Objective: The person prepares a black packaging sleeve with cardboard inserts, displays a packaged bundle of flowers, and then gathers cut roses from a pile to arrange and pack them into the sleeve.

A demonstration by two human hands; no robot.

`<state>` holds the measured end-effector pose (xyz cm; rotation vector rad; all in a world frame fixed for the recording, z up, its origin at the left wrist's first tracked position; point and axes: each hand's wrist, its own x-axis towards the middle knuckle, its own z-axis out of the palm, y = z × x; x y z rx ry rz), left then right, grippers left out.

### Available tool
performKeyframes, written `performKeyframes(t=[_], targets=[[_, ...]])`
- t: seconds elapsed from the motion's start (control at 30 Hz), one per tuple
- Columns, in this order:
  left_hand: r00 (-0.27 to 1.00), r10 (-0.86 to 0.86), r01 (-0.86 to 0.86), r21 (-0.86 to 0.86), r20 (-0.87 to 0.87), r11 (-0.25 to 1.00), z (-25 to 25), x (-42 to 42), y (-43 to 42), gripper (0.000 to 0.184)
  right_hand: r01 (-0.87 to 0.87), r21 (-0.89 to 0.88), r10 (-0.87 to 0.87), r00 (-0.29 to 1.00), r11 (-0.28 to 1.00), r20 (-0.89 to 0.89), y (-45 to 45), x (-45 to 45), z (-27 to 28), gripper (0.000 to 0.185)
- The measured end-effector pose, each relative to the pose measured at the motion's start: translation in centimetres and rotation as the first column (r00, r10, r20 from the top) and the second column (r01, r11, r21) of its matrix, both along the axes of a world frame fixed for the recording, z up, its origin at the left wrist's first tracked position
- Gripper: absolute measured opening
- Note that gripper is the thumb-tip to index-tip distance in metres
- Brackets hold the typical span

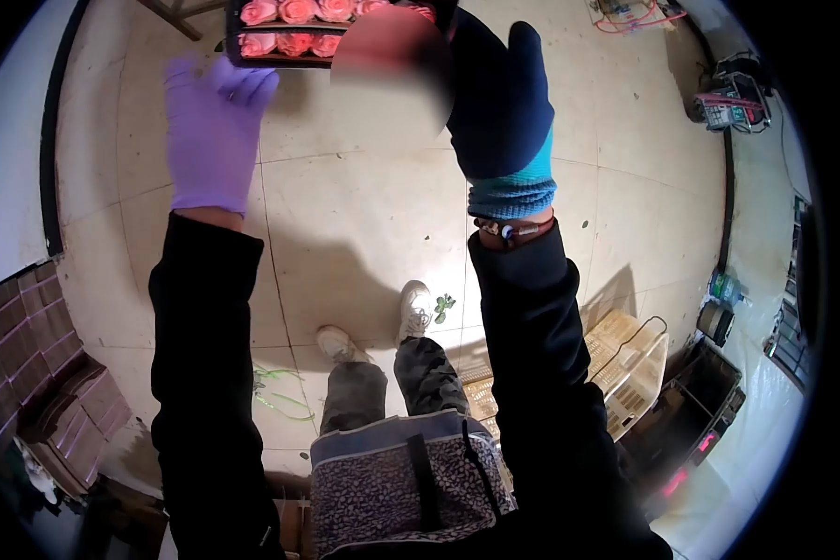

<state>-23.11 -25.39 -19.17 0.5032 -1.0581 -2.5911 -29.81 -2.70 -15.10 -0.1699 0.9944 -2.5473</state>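
Pink roses [297, 11] lie in two rows in a dark-edged tray or box [285, 64] at the top of the view, partly covered by a round blur. My left hand [212, 131], in a purple glove, is at the lower left corner of this box, its fingers curled at the edge. My right hand [502, 103], in a dark blue glove with a teal cuff, is raised at the box's right side. Its thumb stands apart, and its other fingers are hidden by the blur and the frame edge.
Stacked brown cartons [42, 345] stand at the left. A cream plastic crate [637, 373] and a dark crate [686, 401] are at the lower right. Green scraps [444, 308] lie on the tiled floor [345, 205] by my shoes. A device [733, 103] is at the upper right.
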Motion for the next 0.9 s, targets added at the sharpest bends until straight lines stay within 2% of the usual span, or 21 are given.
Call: performKeyframes(t=[0.07,0.13,0.23,0.3,0.43,0.5,0.57,0.63,0.67,0.7,0.77,0.83,0.9], targets=[[0.998,-0.039,0.042,0.044,-0.053,0.998,0.3,-0.1,0.0,0.072,0.069,0.141,-0.072,0.997,0.988,0.013,0.0,0.2,-0.1,0.067],[0.999,-0.016,0.016,-0.001,0.043,1.0,1.3,0.1,0.0,0.072,0.114,0.094,-0.121,0.99,0.989,0.067,-0.1,0.4,-0.7,0.065],[0.999,0.008,-0.005,-0.065,0.042,0.998,1.8,0.1,0.1,0.074,0.104,0.075,-0.109,0.992,0.992,0.064,-0.7,0.4,-0.2,0.065],[0.999,0.014,-0.012,-0.057,0.043,0.998,1.9,-0.1,0.2,0.075,0.145,0.146,-0.161,0.981,0.979,0.111,-0.8,0.5,0.1,0.066],[0.999,-0.006,0.009,-0.066,0.038,0.998,1.5,-0.1,0.0,0.075,0.076,0.061,-0.079,0.995,0.995,0.055,-0.4,0.0,-1.0,0.067],[0.999,0.018,-0.017,-0.018,0.051,1.0,2.1,-0.5,0.7,0.074,0.143,0.113,-0.146,0.989,0.983,0.018,0.1,-0.1,-2.2,0.05],[0.992,0.074,-0.079,0.044,0.106,0.996,2.3,-0.3,1.2,0.074,0.148,0.246,-0.136,0.989,0.958,-0.062,0.4,0.4,-2.4,0.061],[0.993,0.058,-0.062,0.035,0.105,0.997,1.7,0.3,1.6,0.075,0.165,0.268,-0.143,0.985,0.949,-0.1,0.6,1.6,-2.7,0.056],[0.992,0.039,-0.043,0.028,0.12,0.999,1.4,0.8,1.8,0.076,0.137,0.244,-0.133,0.991,0.96,-0.031,0.9,2.2,-2.4,0.053],[0.994,-0.006,0.005,0.011,0.108,1.0,1.2,1.5,1.8,0.077,0.147,0.4,-0.09,0.983,0.905,-0.159,1.4,2.9,-2.5,0.054],[0.993,-0.009,0.006,0.021,0.119,1.0,0.9,2.5,2.1,0.077,0.173,0.541,-0.024,0.962,0.823,-0.271,1.7,3.9,-2.2,0.055],[0.991,-0.009,0.005,0.029,0.131,1.0,0.4,3.2,2.2,0.077,0.062,0.252,-0.097,0.987,0.966,0.126,1.4,4.4,-1.7,0.057],[0.994,-0.028,0.023,0.048,0.104,0.999,-0.5,3.8,2.1,0.077,0.091,0.232,-0.126,0.982,0.968,0.14,1.3,4.9,-2.8,0.058]])
